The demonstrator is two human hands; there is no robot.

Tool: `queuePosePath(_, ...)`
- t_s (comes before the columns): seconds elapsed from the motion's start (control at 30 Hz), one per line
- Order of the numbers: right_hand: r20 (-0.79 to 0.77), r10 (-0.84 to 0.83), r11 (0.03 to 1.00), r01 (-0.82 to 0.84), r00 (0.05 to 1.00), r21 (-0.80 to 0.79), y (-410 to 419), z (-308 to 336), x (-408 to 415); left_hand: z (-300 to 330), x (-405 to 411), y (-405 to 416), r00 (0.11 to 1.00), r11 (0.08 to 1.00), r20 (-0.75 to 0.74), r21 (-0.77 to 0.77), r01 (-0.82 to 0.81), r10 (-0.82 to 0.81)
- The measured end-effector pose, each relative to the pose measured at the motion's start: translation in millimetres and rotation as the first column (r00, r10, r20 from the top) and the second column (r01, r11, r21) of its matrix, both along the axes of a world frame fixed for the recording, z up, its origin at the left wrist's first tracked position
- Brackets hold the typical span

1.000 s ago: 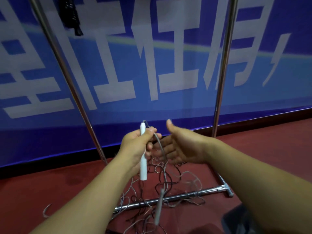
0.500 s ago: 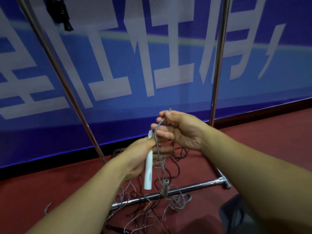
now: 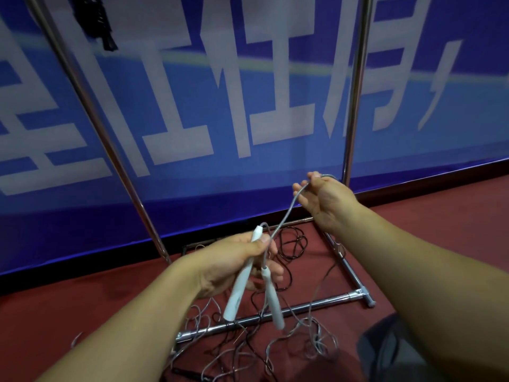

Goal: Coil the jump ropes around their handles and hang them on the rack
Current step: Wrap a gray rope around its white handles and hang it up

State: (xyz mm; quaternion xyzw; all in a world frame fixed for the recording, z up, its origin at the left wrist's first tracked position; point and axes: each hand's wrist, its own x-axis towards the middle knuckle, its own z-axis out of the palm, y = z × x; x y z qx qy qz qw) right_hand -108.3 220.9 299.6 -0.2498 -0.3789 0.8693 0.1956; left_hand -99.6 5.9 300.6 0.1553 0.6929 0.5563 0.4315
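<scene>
Since a moment ago the right hand [image 3: 326,201] has pulled up and away to the right, drawing the grey rope [image 3: 286,216] into a slanted line from the left hand [image 3: 237,264]. Both white handles [image 3: 240,288] now sit side by side in that left hand, its fingers and thumb curled round their upper ends, the lower ends pointing down toward the floor. The right hand pinches the rope where it bends over the fingers, palm turned toward the camera. Below, a tangle of grey and black ropes [image 3: 303,334] lies over the metal base bar of the rack [image 3: 311,306] on the red floor [image 3: 440,216]. Two shiny rack poles [image 3: 355,86] rise in front of a blue banner [image 3: 192,106] with big white characters. A dark bundle [image 3: 96,20] hangs near the top left.
</scene>
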Motion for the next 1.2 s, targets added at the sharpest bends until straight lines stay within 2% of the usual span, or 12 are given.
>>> queuePosePath(0.1, 0.231, 0.161, 0.956, -0.21, 0.96, 0.207, -3, -8, 7, 0, -2, 0, 1.0, 0.996, -0.003, 0.088, -0.022, 0.022)
queuePosePath(0.17, 0.424, 0.217, 0.837, -0.391, 0.879, 0.383, -9, -13, 10, -1, -4, 2, 0.999, 0.99, 0.004, 0.13, -0.05, 0.05)
queuePosePath(0.2, 0.465, 0.215, 0.779, -0.438, 0.859, 0.448, -13, -14, 11, -1, -6, 3, 0.998, 0.989, -0.003, 0.128, -0.068, 0.069)
queuePosePath(0.3, 0.384, 0.169, 0.649, -0.396, 0.908, 0.65, -24, -11, 9, -3, -8, 5, 0.992, 0.988, -0.05, 0.104, -0.114, 0.12)
queuePosePath(0.37, 0.273, 0.233, 0.603, -0.359, 0.934, 0.713, -33, -7, 9, -4, -8, 7, 0.988, 0.984, -0.053, 0.108, -0.142, 0.148)
queuePosePath(0.47, 0.19, 0.472, 0.597, -0.471, 0.861, 0.649, -47, -5, 11, -5, -9, 7, 0.982, 0.982, -0.087, 0.097, -0.161, 0.17)
queuePosePath(0.53, 0.252, 0.534, 0.524, -0.55, 0.807, 0.65, -51, -7, 13, -5, -10, 6, 0.979, 0.981, -0.099, 0.09, -0.169, 0.178)
queuePosePath(0.67, 0.369, 0.363, 0.374, -0.497, 0.855, 0.783, -54, -11, 11, -2, -9, 5, 0.979, 0.985, -0.105, 0.033, -0.172, 0.174)
queuePosePath(0.83, 0.343, 0.17, 0.169, -0.37, 0.924, 0.913, -51, -8, 9, -1, -4, 4, 0.991, 0.991, -0.022, -0.022, -0.129, 0.129)
queuePosePath(1.0, 0.364, 0.233, 0.153, -0.404, 0.902, 0.902, -41, -15, 12, -2, -9, 1, 0.981, 0.981, 0.025, 0.014, -0.192, 0.192)
queuePosePath(1.1, 0.264, 0.364, 0.264, -0.371, 0.893, 0.89, -39, -14, 15, 0, -13, 0, 0.952, 0.951, 0.05, 0.053, -0.305, 0.302)
queuePosePath(1.2, 0.265, 0.52, 0.327, -0.476, 0.812, 0.817, -43, -14, 17, 2, -15, 1, 0.929, 0.927, 0.051, 0.075, -0.368, 0.365)
